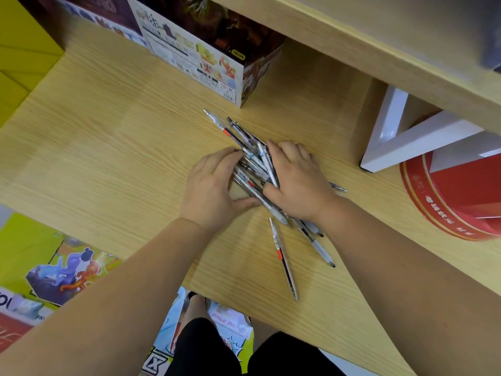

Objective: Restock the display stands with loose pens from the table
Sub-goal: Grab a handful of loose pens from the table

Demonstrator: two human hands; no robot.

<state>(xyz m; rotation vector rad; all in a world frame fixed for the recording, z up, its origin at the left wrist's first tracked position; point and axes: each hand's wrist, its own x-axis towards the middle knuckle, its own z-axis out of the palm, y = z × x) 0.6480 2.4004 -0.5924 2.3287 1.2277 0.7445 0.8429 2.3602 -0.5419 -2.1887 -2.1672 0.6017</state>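
Pens [244, 138] on wood-grain table [108, 158] under shelf [352, 39], gripped by left hand [211, 185] and right hand [298, 183].

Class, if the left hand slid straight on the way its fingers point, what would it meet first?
The left hand would likely push straight into the pile of pens it cups.

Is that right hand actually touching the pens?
Touching. The head view shows the right hand on the pens, with its fingers and thumb curled round the pile.
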